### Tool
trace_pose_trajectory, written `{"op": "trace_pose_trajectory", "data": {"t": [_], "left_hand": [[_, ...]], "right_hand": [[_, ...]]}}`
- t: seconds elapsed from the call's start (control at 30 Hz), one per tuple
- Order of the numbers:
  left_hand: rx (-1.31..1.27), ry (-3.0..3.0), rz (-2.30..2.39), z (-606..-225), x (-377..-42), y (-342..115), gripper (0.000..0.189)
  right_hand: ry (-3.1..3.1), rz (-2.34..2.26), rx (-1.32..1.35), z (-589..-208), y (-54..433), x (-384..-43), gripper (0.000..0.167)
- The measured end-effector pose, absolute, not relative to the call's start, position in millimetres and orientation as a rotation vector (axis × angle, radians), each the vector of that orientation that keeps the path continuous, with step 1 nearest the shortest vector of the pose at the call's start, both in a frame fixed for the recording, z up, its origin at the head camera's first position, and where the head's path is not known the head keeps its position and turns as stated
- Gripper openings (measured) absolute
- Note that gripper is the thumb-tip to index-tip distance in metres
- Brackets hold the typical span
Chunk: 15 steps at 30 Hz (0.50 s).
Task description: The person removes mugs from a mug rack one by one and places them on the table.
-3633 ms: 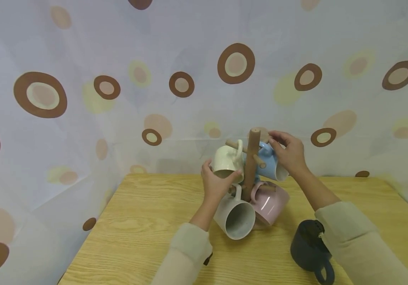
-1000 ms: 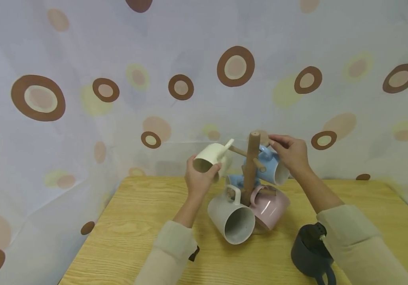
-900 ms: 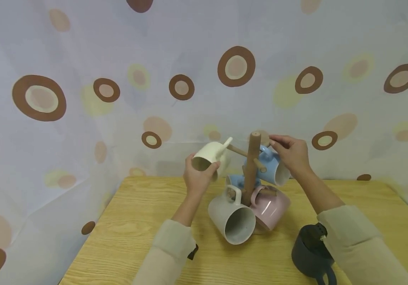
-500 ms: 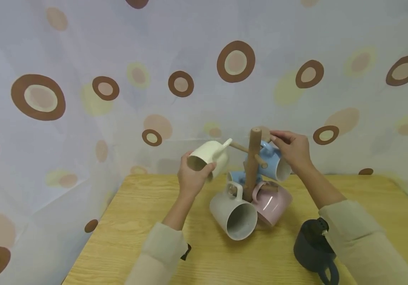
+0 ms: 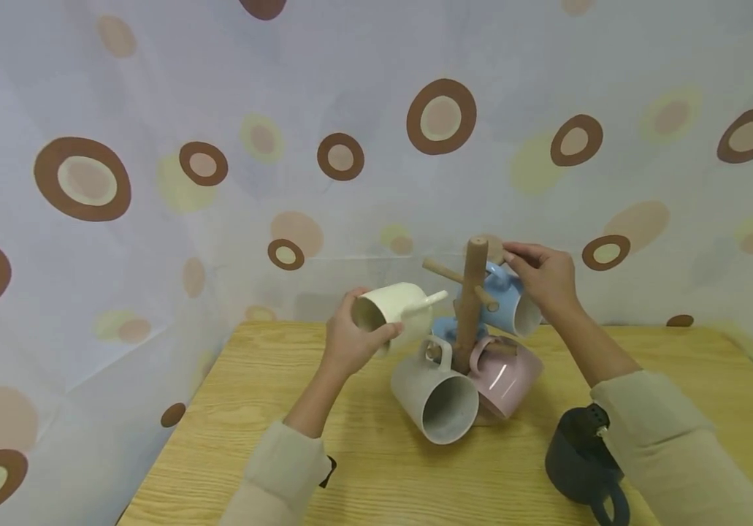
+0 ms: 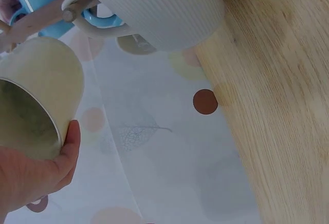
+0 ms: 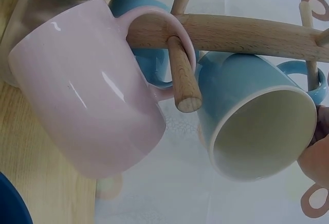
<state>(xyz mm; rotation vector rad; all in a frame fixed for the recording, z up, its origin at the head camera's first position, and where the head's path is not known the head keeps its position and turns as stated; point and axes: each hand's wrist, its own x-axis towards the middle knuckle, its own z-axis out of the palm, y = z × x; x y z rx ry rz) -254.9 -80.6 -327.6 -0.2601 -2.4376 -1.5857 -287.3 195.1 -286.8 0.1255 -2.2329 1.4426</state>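
My left hand (image 5: 353,336) grips a cream mug (image 5: 397,303) by its body, thumb near the rim. The mug is tilted, its mouth toward the lower left and its handle pointing right, apart from the upper left peg of the wooden mug tree (image 5: 475,292). With thumb and fingers, my right hand (image 5: 547,277) pinches the end of the upper right peg. A blue mug (image 7: 257,111) hangs by its handle on that peg. Lower on the tree hang a ribbed light grey mug (image 5: 418,394), a pink mug (image 7: 87,90) and another blue mug (image 5: 445,330), mostly hidden.
A dark navy mug (image 5: 576,460) stands on the wooden table (image 5: 251,424) at the front right, partly covered by the right sleeve. Behind the table hangs a patterned cloth (image 5: 350,73). A short bare peg (image 5: 486,298) juts forward from the post.
The cream mug has come off the upper left peg and moved left in my left hand. Lately its handle has tipped down to the right. My right hand has stayed at its peg.
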Motion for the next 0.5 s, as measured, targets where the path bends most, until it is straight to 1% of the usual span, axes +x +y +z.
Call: {"op": "trace_pose_trajectory", "data": {"t": [0.33,0.5], "left_hand": [[-0.416,-2.474,-1.456,-323,-252,-79,0.069],[-0.43,-2.539,-1.376,-320,-251,-78,0.07]], "right_hand": [[-2.233,1.217,0.15,-294,189,-287,0.028],[-2.158,1.144,0.174,-300,187,-284,0.026]]}}
